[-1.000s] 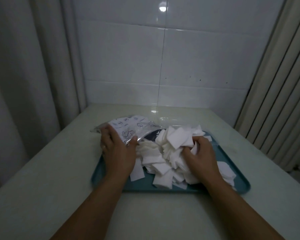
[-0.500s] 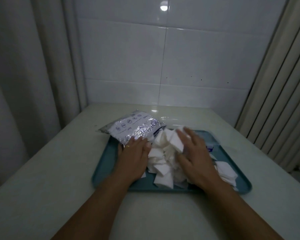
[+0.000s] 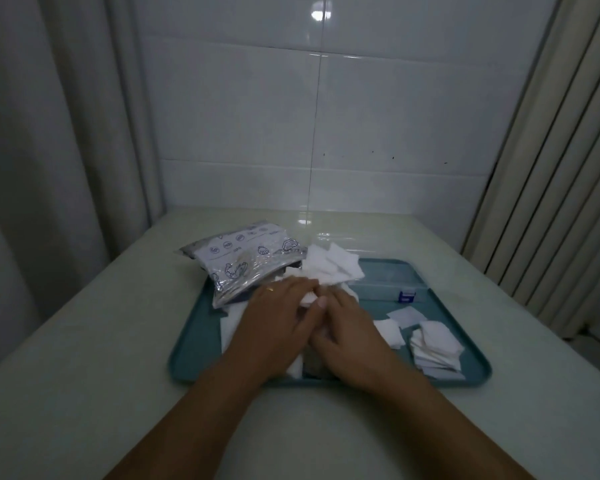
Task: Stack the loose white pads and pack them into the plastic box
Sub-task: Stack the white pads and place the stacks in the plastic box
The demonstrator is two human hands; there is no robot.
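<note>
A heap of loose white pads [image 3: 333, 268] lies in the middle of a teal tray [image 3: 194, 344]. My left hand [image 3: 274, 327] and my right hand [image 3: 354, 337] meet over the heap, fingers curled and squeezing a bunch of pads between them; a pad shows by my right thumb. The hands hide most of the bunch. A small separate pile of pads [image 3: 433, 344] lies at the tray's right front. The clear plastic box [image 3: 385, 287], with a blue label, sits at the tray's back right, apart from both hands.
A shiny printed foil bag [image 3: 243, 265] lies across the tray's back left corner, touching the heap. The tray rests on a pale table [image 3: 84, 358] against a tiled wall, with curtains on the left and a ribbed panel on the right.
Both hands have drawn together over the middle of the heap. My left hand has left the foil bag. The plastic box and the right-hand pads have come into sight.
</note>
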